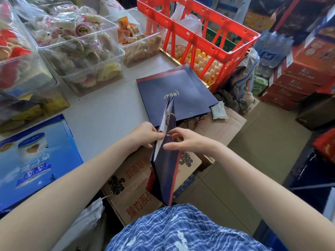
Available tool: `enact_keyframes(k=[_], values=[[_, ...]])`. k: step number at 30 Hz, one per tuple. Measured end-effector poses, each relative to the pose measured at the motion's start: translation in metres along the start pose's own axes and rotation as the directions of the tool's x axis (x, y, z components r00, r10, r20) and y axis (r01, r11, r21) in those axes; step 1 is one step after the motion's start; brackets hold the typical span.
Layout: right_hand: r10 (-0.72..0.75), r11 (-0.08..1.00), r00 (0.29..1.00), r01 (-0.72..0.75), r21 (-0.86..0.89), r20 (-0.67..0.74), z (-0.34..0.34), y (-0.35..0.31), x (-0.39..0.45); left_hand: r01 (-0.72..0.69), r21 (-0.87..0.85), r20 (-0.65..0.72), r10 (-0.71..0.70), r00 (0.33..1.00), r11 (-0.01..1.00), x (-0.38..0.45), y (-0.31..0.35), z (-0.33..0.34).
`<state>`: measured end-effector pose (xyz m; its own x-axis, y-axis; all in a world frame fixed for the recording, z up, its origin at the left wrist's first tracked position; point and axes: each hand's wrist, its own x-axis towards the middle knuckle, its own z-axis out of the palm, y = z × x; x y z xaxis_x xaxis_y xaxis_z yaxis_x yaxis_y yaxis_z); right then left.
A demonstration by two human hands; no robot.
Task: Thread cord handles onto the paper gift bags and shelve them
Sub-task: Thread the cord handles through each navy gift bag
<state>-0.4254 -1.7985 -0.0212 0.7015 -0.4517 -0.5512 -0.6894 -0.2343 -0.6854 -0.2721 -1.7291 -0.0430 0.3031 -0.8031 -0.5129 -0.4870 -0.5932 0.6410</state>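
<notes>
- Red crate [224, 44] dominates the far side of the table [108, 113], with eggs [204, 69] under it and clear tubs of snacks [81, 51] to the left.
- Brown cartons [126, 180] sit on the floor against the table edge, below the person's arms.
- Navy stack of flat bags [174, 95] lies on the table's near corner, an eyelet showing at its lower edge; these look not yet threaded.
- One navy bag [165, 171] is held upright between the hands, its mouth pointing away and its bottom resting near the lap.
- Left hand [146, 134] grips the bag's white inner edge near the mouth, fingers curled on it.
- Right hand [183, 140] pinches at the dark cord [169, 136] by the rim with thumb and forefinger, the other fingers spread loose.
- Cord end is small and partly hidden, so I cannot tell whether it is through the hole.
- To do this well, I'd say keep the rim taut with the left hand, feed the tip straight through the eyelet, then knot inside so it cannot slip back.
</notes>
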Motion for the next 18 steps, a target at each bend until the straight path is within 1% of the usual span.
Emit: enact_keyframes(k=[2, 3, 6, 8, 10, 11, 13, 14, 16, 18], values=[[0.026, 0.981, 0.999, -0.029, 0.193, 0.020, 0.005, -0.001, -0.007, -0.016, -0.076, 0.037, 0.019, 0.999, 0.997, -0.001, 0.007, 0.003], [0.029, 0.969, 0.999, -0.033, 0.245, 0.020, 0.003, -0.002, -0.009, -0.022, -0.117, 0.074, 0.031, 0.997, 0.993, -0.001, 0.011, 0.004], [0.041, 0.953, 0.998, -0.054, 0.298, 0.050, -0.008, -0.004, -0.015, 0.010, -0.299, 0.224, 0.060, 0.973, 0.954, -0.004, 0.020, 0.003], [0.057, 0.954, 0.996, -0.073, 0.292, 0.063, -0.016, -0.004, -0.017, 0.035, -0.389, 0.287, 0.085, 0.954, 0.921, -0.005, 0.022, 0.004], [0.080, 0.965, 0.996, -0.090, 0.245, 0.050, -0.019, -0.006, -0.016, 0.052, -0.443, 0.323, 0.105, 0.941, 0.895, -0.005, 0.022, 0.007], [0.091, 0.975, 0.996, -0.093, 0.200, 0.020, -0.021, -0.007, -0.016, 0.055, -0.464, 0.340, 0.120, 0.933, 0.884, -0.005, 0.023, 0.009], [0.104, 0.994, 0.991, -0.101, 0.045, -0.080, -0.026, -0.009, -0.016, 0.029, -0.474, 0.359, 0.163, 0.919, 0.880, -0.006, 0.024, 0.011], [0.102, 0.994, 0.987, -0.107, -0.031, -0.126, -0.029, -0.011, -0.017, -0.017, -0.440, 0.350, 0.188, 0.918, 0.898, -0.006, 0.024, 0.009], [0.098, 0.980, 0.978, -0.127, -0.154, -0.185, -0.040, -0.013, -0.021, -0.159, -0.309, 0.274, 0.248, 0.929, 0.938, -0.005, 0.026, 0.000], [0.073, 0.941, 0.971, -0.143, -0.307, -0.226, -0.054, -0.014, -0.026, -0.278, -0.176, 0.136, 0.303, 0.943, 0.944, -0.003, 0.029, -0.012]])
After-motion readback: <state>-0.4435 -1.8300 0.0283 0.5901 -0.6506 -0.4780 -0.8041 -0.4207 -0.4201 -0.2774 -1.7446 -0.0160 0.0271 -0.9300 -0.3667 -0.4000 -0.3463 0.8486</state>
